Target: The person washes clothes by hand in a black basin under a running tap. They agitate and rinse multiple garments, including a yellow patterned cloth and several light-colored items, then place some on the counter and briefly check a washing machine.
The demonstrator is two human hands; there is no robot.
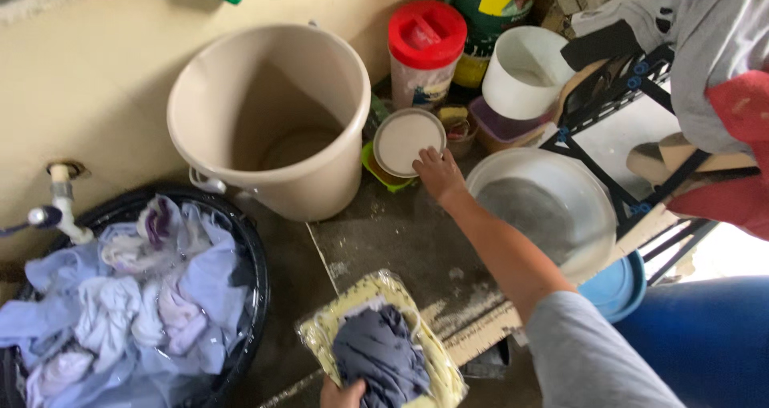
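A right hand (438,172) rests loose fingers on a round white lid (408,140) beside one beige bucket (272,120). The left hand (343,394), partly out of frame, apparently grips a dark grey cloth (380,352) on one yellow washboard (336,324) at the floor's near edge.

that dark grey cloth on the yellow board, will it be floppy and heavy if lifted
Likely floppy: the grey cloth lies bunched in soft folds under the left hand. Possibly wet and heavy for its size, since similar clothes soak in the black basin.
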